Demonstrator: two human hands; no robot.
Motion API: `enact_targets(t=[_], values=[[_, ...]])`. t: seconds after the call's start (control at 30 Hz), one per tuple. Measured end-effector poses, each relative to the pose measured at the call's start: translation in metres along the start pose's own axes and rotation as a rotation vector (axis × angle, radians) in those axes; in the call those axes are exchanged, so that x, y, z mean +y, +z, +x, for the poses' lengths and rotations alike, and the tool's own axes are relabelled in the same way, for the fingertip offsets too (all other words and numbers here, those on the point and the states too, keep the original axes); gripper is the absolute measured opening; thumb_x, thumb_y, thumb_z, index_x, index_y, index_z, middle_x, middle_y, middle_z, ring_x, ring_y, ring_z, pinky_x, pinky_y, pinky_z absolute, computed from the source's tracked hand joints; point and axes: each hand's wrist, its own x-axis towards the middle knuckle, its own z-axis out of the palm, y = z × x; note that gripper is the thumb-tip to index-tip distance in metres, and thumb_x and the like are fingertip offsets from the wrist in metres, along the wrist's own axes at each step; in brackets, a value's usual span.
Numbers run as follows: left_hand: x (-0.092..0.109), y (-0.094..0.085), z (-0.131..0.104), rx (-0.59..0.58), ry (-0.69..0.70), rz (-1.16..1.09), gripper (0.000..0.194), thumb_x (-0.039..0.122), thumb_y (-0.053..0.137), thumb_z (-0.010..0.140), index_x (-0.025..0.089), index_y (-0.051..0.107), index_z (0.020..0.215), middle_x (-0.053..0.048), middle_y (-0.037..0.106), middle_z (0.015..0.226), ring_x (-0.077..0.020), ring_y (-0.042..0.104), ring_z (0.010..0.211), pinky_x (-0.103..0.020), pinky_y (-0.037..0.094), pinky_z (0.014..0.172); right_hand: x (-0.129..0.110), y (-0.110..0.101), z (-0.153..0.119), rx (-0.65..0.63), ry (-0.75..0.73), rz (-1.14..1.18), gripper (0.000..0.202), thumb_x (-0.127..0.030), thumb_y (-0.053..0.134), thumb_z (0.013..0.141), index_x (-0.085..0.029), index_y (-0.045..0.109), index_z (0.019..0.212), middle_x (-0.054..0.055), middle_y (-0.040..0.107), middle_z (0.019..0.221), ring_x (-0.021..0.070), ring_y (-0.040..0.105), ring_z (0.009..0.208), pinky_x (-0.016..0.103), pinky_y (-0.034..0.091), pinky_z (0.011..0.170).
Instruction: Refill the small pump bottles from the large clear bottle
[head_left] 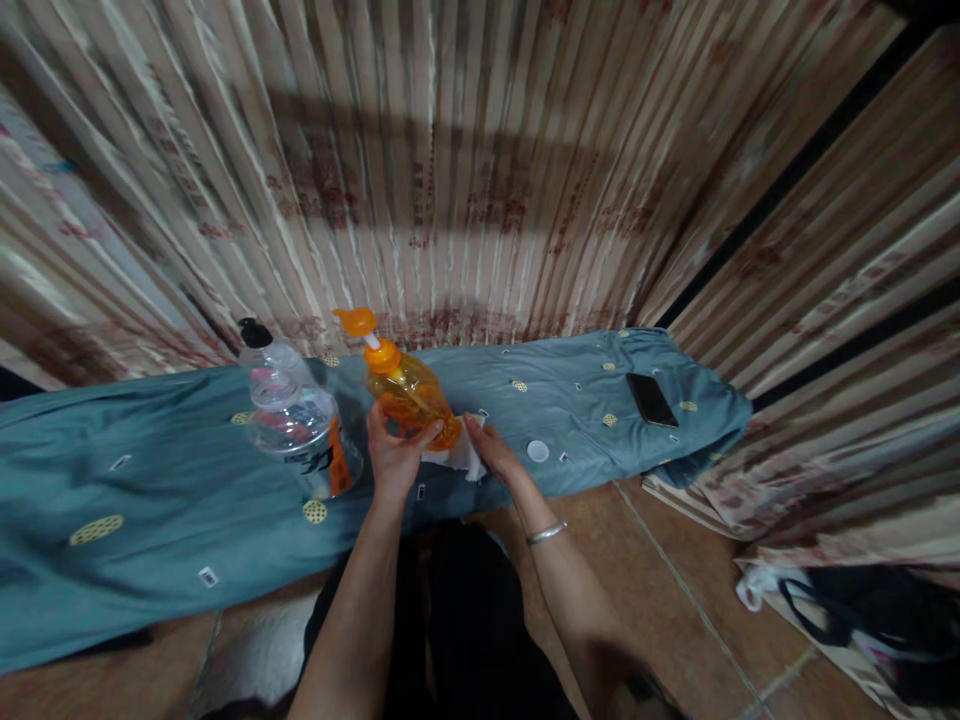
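My left hand [396, 452] is closed round the lower side of an orange see-through pump bottle [409, 388] with an orange pump head. The bottle leans, its pump up and to the left, its base toward my right hand. In my right hand [489, 448] is a white tissue [469, 452], pressed at the bottle's base; part of it hangs down below. A silver bangle sits on my right wrist. Left of my hands stands a clear plastic container [304, 435] with an orange and black label, and a clear bottle with a black pump [256, 333] shows behind or in it; I cannot tell which.
A green-blue cloth [172, 500] with yellow pineapple prints covers the long, narrow surface. To the right lie a small white round cap [537, 451] and a dark phone [652, 399]. Pleated curtains [465, 180] hang close behind. A black bag [885, 620] is at lower right.
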Motion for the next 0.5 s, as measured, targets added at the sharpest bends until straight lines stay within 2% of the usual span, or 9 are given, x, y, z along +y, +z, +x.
enact_targets(t=[0.07,0.1,0.13,0.17,0.23,0.33,0.43,0.5], values=[[-0.002,-0.002,0.001,0.029,0.005,0.024,0.086,0.037,0.102,0.047,0.025,0.064,0.123,-0.008,0.062,0.130,-0.0329,0.063,0.127,-0.049,0.060,0.099,-0.007,-0.017,-0.001,0.034,0.010,-0.157,0.041,-0.055,0.066,0.101,-0.017,0.076,0.089,0.015,0.082,0.089,0.0350,0.081,0.102,0.043,0.061,0.094],[-0.002,-0.002,0.002,0.038,0.007,0.036,0.087,0.036,0.102,0.046,0.025,0.064,0.123,-0.008,0.062,0.130,-0.0335,0.063,0.128,-0.050,0.060,0.101,-0.011,-0.023,-0.002,0.071,-0.009,-0.201,0.033,-0.048,0.072,0.099,-0.016,0.077,0.101,0.018,0.083,0.104,0.0371,0.077,0.116,0.045,0.059,0.102],[-0.003,-0.002,0.002,0.043,0.009,0.045,0.088,0.035,0.103,0.046,0.025,0.064,0.124,-0.008,0.062,0.130,-0.0342,0.063,0.129,-0.051,0.060,0.102,-0.014,-0.027,-0.004,0.114,-0.056,-0.242,0.032,-0.042,0.077,0.095,-0.016,0.076,0.114,0.019,0.081,0.120,0.0379,0.072,0.129,0.046,0.056,0.109],[-0.004,-0.001,0.003,0.046,0.010,0.051,0.089,0.034,0.103,0.045,0.025,0.064,0.125,-0.008,0.062,0.130,-0.0347,0.062,0.129,-0.052,0.060,0.102,-0.018,-0.028,-0.006,0.146,-0.130,-0.305,0.042,-0.038,0.080,0.092,-0.017,0.072,0.127,0.020,0.077,0.134,0.0374,0.067,0.139,0.046,0.053,0.115],[-0.005,0.002,0.002,0.046,0.013,0.059,0.090,0.033,0.104,0.046,0.025,0.064,0.126,-0.008,0.062,0.130,-0.0348,0.063,0.130,-0.052,0.060,0.102,-0.023,-0.020,-0.012,0.125,-0.299,-0.403,0.066,-0.034,0.084,0.089,-0.017,0.060,0.148,0.020,0.067,0.152,0.0367,0.060,0.147,0.048,0.051,0.121],[-0.009,0.011,0.000,0.038,0.023,0.065,0.089,0.035,0.104,0.048,0.026,0.063,0.126,-0.008,0.062,0.129,-0.0340,0.064,0.130,-0.050,0.061,0.103,-0.028,0.007,-0.018,0.043,-0.445,-0.439,0.093,-0.027,0.084,0.086,-0.010,0.038,0.165,0.026,0.061,0.157,0.0377,0.060,0.147,0.051,0.050,0.122],[-0.015,0.020,-0.004,0.014,0.029,0.068,0.090,0.038,0.103,0.052,0.024,0.060,0.130,-0.010,0.061,0.131,-0.0347,0.066,0.128,-0.050,0.061,0.101,-0.028,0.030,-0.015,0.120,-0.471,-0.411,0.101,-0.018,0.075,0.087,-0.006,0.020,0.171,0.029,0.060,0.156,0.0376,0.061,0.146,0.052,0.052,0.120],[-0.019,0.027,-0.007,-0.014,0.036,0.074,0.090,0.041,0.101,0.056,0.023,0.059,0.133,-0.012,0.061,0.133,-0.0356,0.064,0.132,-0.051,0.059,0.105,-0.026,0.033,-0.008,0.187,-0.451,-0.363,0.100,-0.023,0.072,0.090,-0.004,0.016,0.171,0.030,0.065,0.150,0.0398,0.066,0.140,0.055,0.055,0.115]])
